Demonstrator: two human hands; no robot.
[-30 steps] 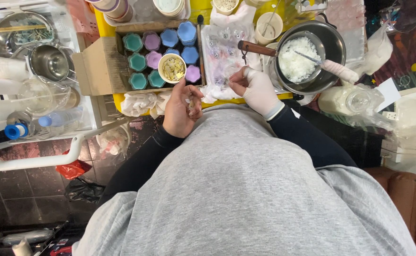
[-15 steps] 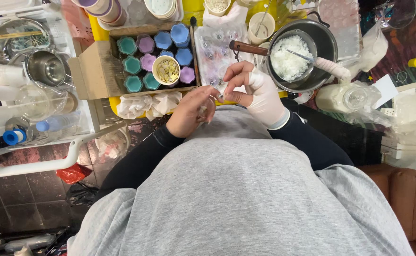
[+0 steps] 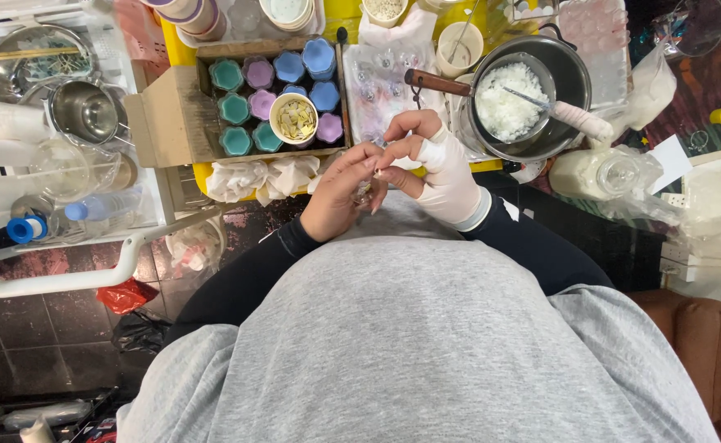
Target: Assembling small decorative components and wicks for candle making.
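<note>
A small clear piece (image 3: 365, 190) is pinched between bare left hand (image 3: 337, 201) and gloved right hand (image 3: 438, 172), near the mould box (image 3: 171, 123); fine fingertip control looks needed next.

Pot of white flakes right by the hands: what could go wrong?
The pot sits close to the gloved right hand, with a spoon handle sticking out, so an elbow might knock it. The small clear thing pinched by the bare left hand is over the lap, so it could drop.
</note>
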